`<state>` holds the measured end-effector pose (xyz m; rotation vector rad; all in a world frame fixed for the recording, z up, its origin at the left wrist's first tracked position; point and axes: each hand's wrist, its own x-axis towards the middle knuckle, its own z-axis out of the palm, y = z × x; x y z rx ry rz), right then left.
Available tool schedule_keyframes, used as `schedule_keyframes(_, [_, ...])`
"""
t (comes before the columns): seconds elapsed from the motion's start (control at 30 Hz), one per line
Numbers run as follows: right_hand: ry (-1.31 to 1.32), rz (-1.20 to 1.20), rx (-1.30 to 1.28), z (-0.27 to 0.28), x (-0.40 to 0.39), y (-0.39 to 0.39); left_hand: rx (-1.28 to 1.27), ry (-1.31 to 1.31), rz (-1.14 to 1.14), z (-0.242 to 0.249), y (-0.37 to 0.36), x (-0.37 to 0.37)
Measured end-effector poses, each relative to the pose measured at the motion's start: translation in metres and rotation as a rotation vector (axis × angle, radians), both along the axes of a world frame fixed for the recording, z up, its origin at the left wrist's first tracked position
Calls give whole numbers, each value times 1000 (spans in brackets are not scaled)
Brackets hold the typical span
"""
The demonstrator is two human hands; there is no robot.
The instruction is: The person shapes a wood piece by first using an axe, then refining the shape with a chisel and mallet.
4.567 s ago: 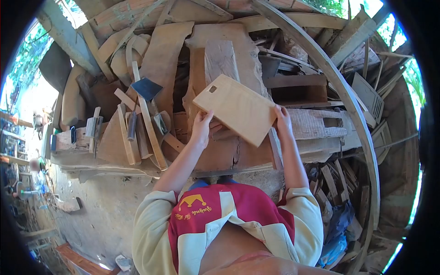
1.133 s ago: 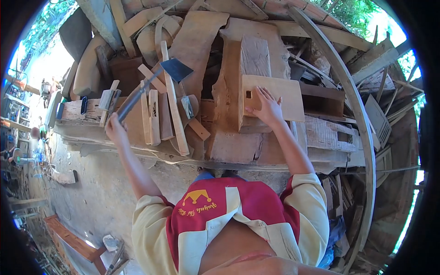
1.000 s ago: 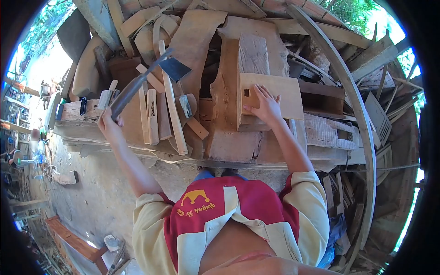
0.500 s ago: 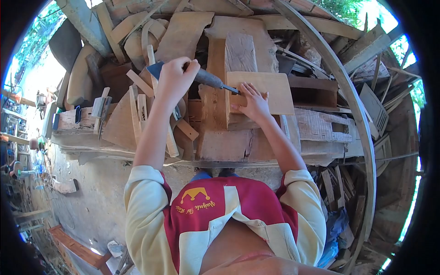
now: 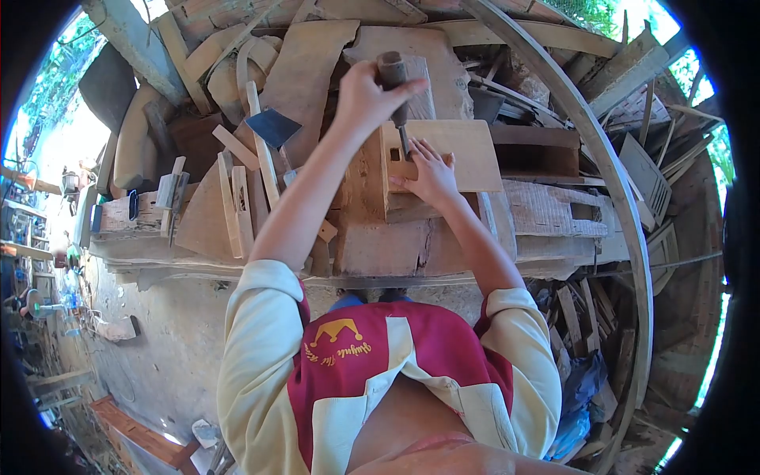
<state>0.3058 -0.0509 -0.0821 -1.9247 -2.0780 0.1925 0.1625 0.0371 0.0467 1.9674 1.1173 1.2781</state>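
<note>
My left hand is closed around the dark wooden handle of a chisel, which stands nearly upright; some fingers are blurred or hidden. The chisel's metal blade runs down to a thin pale board, close to my right fingertips. My right hand lies flat on the board's left part with its fingers stretched out. A small dark rectangular hole shows in the board just left of the blade. The board rests on a thick wooden block.
A dark blue flat blade-like piece lies left of my left forearm. Narrow wood strips and a clamp-like tool are further left. A long curved wooden piece arches along the right. Wood scraps surround the bench.
My left hand has swung right and up, bringing the chisel from a low slant to nearly upright. The hole in the board now shows. My right hand stays on the board.
</note>
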Motion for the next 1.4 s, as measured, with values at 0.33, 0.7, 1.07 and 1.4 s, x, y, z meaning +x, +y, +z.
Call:
schedule_keyframes(0.33, [29, -25, -12, 2, -1, 0, -86, -399, -232, -30, 9, 19])
schedule_keyframes(0.7, [21, -11, -21, -2, 1, 0, -235, -721, -214, -27, 6, 30])
schedule_keyframes(1.07, [35, -24, -21, -1, 0, -1, -197, -762, -85, -29, 2, 40])
schedule_keyframes(1.4, [46, -38, -12, 0, -1, -2, -95, -714, -31, -36, 2, 47])
